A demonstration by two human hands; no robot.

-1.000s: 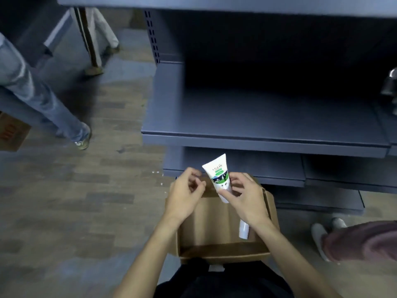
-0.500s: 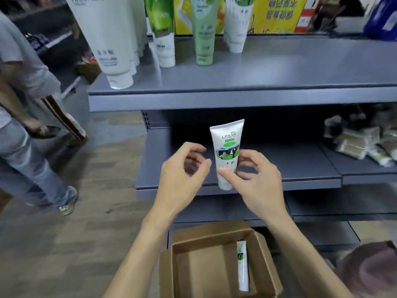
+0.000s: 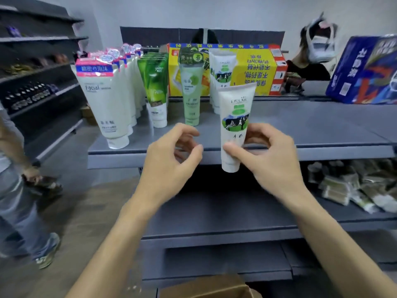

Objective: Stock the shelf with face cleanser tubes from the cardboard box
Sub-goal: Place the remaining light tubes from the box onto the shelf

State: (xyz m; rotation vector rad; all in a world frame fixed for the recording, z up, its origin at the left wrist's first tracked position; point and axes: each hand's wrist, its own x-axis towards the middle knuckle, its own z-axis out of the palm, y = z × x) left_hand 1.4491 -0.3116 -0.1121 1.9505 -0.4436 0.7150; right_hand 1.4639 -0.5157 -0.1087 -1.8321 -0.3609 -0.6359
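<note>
My right hand (image 3: pixel 271 162) grips a white face cleanser tube (image 3: pixel 235 121) with a cow picture, cap down, upright in front of the top grey shelf (image 3: pixel 311 134). My left hand (image 3: pixel 169 164) hovers just left of the tube with fingers curled and apart, holding nothing. A row of the same cow tubes (image 3: pixel 221 76) stands further back on the shelf. Only the top edge of the cardboard box (image 3: pixel 208 287) shows at the bottom of the view.
White facial tubes (image 3: pixel 105 104), green tubes (image 3: pixel 155 87) and a pale green tube (image 3: pixel 191 87) stand left on the shelf. A yellow carton (image 3: pixel 253 69) and a blue box (image 3: pixel 365 69) sit behind. Packets (image 3: pixel 354 186) lie on the lower shelf. A person (image 3: pixel 19 190) stands at left.
Both hands rose from the box with the tube up to the top shelf's level. My view tilted up, so the box dropped almost out of view.
</note>
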